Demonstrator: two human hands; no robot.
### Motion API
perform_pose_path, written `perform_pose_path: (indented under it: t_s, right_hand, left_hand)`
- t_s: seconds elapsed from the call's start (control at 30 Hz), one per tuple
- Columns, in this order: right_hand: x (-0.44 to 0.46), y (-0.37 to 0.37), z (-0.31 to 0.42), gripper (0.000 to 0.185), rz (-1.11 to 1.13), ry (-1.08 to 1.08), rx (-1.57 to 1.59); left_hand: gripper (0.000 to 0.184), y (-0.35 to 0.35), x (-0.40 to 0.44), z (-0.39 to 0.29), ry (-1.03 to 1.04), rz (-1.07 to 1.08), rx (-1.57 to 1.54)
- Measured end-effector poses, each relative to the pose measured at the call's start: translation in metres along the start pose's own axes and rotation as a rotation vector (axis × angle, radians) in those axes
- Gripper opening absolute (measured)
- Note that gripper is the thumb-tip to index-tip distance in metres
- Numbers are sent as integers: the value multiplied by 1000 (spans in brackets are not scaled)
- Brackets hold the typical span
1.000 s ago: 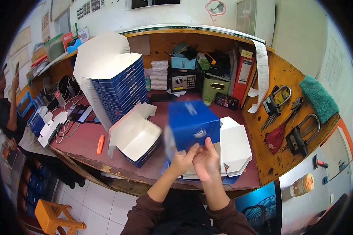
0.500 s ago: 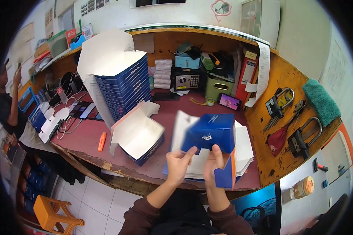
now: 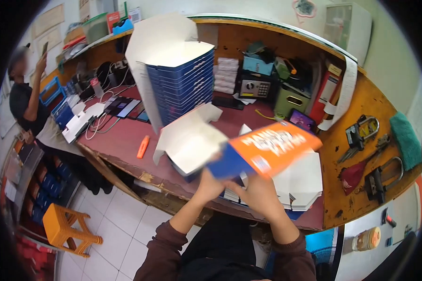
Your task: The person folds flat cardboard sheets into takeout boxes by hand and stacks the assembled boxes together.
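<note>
A blue and orange cardboard box (image 3: 276, 143), smeared by motion, is tilted in front of me with its orange printed face upward. My left hand (image 3: 208, 186) is closed on its blue left end. My right hand (image 3: 259, 193) grips its near edge, thumb pointing left; its other fingers are partly hidden. Beneath and to the right lies a pile of flat white-and-blue box blanks (image 3: 300, 182). Just left of the held box, an open folded box (image 3: 192, 145) shows its white inside. Behind that rises a tall stack of nested blue boxes (image 3: 185, 86).
An orange highlighter (image 3: 143, 146) lies near the desk's front edge. Phones (image 3: 126, 108) and cables are at left, a small safe (image 3: 254, 88) at the back. Padlocks (image 3: 377, 180) rest on the right ledge. A person (image 3: 28, 103) stands at far left by an orange stool (image 3: 70, 225).
The box in my hands has turned, so its orange printed face now shows instead of blue panels. My view has shifted, so the desk appears farther right. The open box stays on the desk.
</note>
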State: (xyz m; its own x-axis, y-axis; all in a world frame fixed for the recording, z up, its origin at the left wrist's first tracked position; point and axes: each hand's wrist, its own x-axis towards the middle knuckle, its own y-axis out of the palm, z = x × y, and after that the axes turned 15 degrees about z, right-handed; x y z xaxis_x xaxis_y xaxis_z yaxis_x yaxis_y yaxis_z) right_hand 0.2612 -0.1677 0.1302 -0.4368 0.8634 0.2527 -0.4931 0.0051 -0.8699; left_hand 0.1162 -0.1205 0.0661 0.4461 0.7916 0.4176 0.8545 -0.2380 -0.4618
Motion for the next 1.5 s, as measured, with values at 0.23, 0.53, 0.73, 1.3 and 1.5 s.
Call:
perform_pose_path:
  t_s: [0.23, 0.53, 0.73, 1.3, 1.5]
  right_hand:
    - [40, 7, 22, 26, 252, -322, -344]
    - [124, 40, 44, 30, 519, -390, -134]
    - [136, 51, 23, 33, 545, -265, -160]
    - [157, 85, 33, 22, 613, -216, -292]
    - [144, 91, 48, 15, 405, -160, -360]
  left_hand:
    - [45, -50, -65, 12, -157, -149, -232]
    - [14, -97, -79, 66, -19, -78, 788]
    - [12, -99, -68, 75, 155, -104, 733]
    - [15, -88, -66, 75, 104, -14, 727]
    - [32, -92, -70, 100, -159, -133, 923]
